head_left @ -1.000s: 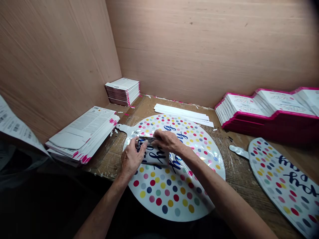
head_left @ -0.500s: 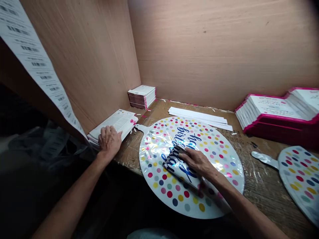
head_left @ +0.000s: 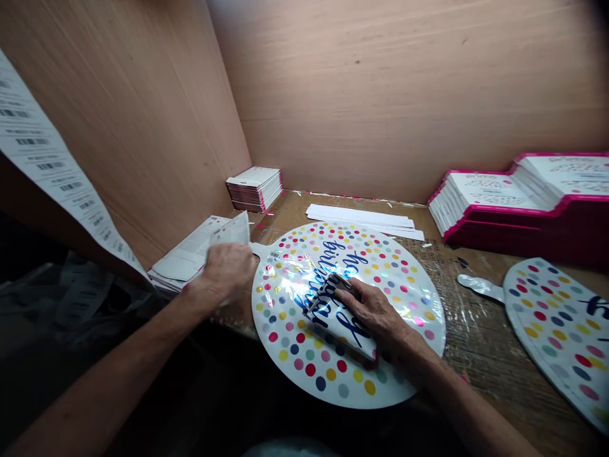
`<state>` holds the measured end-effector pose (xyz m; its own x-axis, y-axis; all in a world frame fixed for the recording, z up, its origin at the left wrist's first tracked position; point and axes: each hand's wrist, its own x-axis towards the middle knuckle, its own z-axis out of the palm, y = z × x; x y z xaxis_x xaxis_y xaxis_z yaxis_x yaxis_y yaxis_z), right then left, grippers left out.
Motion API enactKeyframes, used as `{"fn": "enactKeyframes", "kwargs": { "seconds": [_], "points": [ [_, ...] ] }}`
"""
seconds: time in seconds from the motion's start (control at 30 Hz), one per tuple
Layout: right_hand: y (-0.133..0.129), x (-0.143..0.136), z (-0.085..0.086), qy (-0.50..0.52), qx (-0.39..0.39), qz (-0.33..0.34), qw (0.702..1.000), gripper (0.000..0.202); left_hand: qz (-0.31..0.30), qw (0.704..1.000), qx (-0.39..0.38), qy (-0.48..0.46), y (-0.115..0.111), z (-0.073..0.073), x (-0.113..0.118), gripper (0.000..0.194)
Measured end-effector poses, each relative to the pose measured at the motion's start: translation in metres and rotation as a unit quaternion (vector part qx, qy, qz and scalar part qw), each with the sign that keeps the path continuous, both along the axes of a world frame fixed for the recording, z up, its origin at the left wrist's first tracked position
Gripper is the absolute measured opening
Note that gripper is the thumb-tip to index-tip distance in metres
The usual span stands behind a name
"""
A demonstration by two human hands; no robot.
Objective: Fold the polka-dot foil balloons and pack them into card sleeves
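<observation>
My left hand (head_left: pixel 227 271) is closed on a white printed card (head_left: pixel 234 230), raised on edge beside a flat pile of similar printed cards (head_left: pixel 183 257). My right hand (head_left: pixel 371 308) grips a folded foil balloon (head_left: pixel 349 335) with blue lettering. The folded piece rests on a round, flat foil balloon (head_left: pixel 342 387), white with coloured dots and blue "happy birthday" script. This balloon's tail (head_left: pixel 261 249) points toward my left hand, and its near edge overhangs the table.
A neat card stack (head_left: pixel 254 189) stands in the back left corner. White paper strips (head_left: pixel 364 219) lie behind the balloon. Pink-edged card packets (head_left: pixel 497 190) are piled at right, near another dotted balloon (head_left: pixel 561 324). A barcode label strip (head_left: pixel 71 184) hangs at left. Wooden panels (head_left: pixel 333 95) enclose the back.
My left hand has lifted a card off the pile and moved right with it. My right hand stays on the folded balloon. The view has shifted slightly to the right.
</observation>
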<state>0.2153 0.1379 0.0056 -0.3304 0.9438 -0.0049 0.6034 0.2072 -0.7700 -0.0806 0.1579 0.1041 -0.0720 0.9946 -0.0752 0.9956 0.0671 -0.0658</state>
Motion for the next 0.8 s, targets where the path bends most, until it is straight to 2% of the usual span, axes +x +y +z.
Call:
{"fn": "enactKeyframes", "kwargs": {
  "seconds": [0.1, 0.17, 0.27, 0.33, 0.4, 0.5, 0.6, 0.7, 0.8],
  "points": [
    [-0.004, 0.022, -0.001, -0.003, -0.003, 0.009, 1.000, 0.038, -0.050, 0.998, -0.026, -0.016, -0.001, -0.010, 0.052, 0.049],
    [-0.009, 0.036, -0.001, -0.014, -0.004, 0.006, 1.000, 0.037, -0.067, 0.997, -0.030, -0.023, -0.003, -0.020, 0.064, 0.055],
    [-0.016, 0.043, 0.002, -0.021, -0.007, -0.016, 1.000, 0.035, -0.114, 0.991, -0.001, -0.063, -0.010, -0.040, 0.052, 0.044],
    [-0.018, 0.035, 0.006, -0.029, 0.000, -0.003, 1.000, 0.033, -0.201, 0.974, 0.010, -0.105, -0.017, -0.057, 0.040, 0.039],
    [-0.016, 0.021, 0.009, -0.040, 0.025, 0.034, 0.998, 0.032, -0.263, 0.957, 0.033, -0.116, -0.026, -0.074, 0.035, 0.043],
    [-0.015, 0.008, 0.010, -0.033, 0.059, 0.079, 0.995, 0.031, -0.256, 0.959, 0.080, -0.089, -0.036, -0.092, 0.042, 0.055],
    [-0.020, 0.013, 0.008, -0.015, 0.043, 0.062, 0.997, 0.031, -0.279, 0.953, 0.072, -0.094, -0.039, -0.096, 0.053, 0.051],
    [-0.027, 0.027, 0.005, -0.018, 0.015, 0.053, 0.998, 0.034, -0.327, 0.941, 0.037, -0.073, -0.037, -0.090, 0.059, 0.034],
    [-0.029, 0.032, 0.002, -0.049, 0.012, 0.057, 0.997, 0.034, -0.351, 0.936, 0.000, -0.026, -0.036, -0.084, 0.067, 0.027]
  ]
}}
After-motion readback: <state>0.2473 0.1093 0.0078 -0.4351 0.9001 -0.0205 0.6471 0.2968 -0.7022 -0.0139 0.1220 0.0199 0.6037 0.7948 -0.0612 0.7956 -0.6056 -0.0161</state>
